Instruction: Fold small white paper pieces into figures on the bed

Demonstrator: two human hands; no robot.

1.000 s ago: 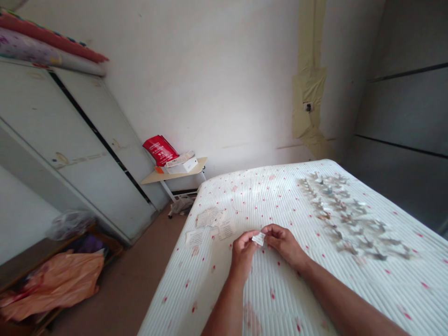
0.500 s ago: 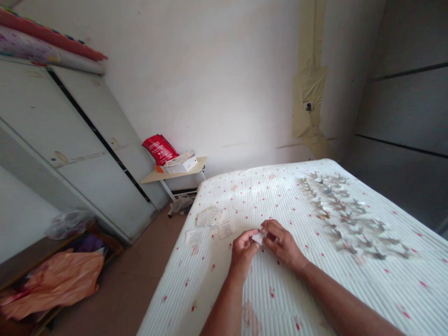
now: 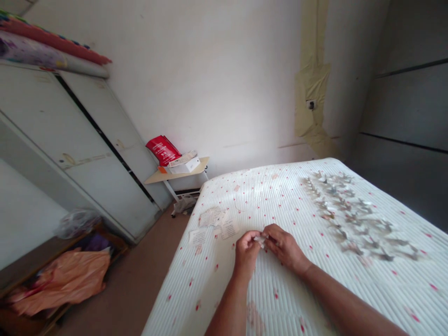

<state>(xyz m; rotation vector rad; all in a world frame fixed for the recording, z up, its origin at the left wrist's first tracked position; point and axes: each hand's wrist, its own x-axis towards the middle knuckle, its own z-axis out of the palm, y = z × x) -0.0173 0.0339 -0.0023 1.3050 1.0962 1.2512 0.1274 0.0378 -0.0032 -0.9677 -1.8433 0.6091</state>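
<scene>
A small piece of printed paper (image 3: 261,240) is pinched between my two hands, low over the white quilted bed cover with red dots. My left hand (image 3: 247,252) grips its left side, and my right hand (image 3: 285,247) has its fingers closed on the right side. The fingers hide part of the paper. Several flat printed paper pieces (image 3: 210,217) lie on the cover to the left, some overlapping. On the right, several small folded paper figures (image 3: 345,203) stand in rows.
Beyond the bed (image 3: 266,182), a small table (image 3: 157,176) holds a red bag (image 3: 163,149) and a white box (image 3: 185,165). Grey cabinets (image 3: 94,121) stand at the left, near an orange cloth or bag (image 3: 66,280) on a low shelf.
The scene has shifted slightly to the right in view. My hands have drawn closer around the paper, which now shows less flat surface and looks more crumpled or folded.
</scene>
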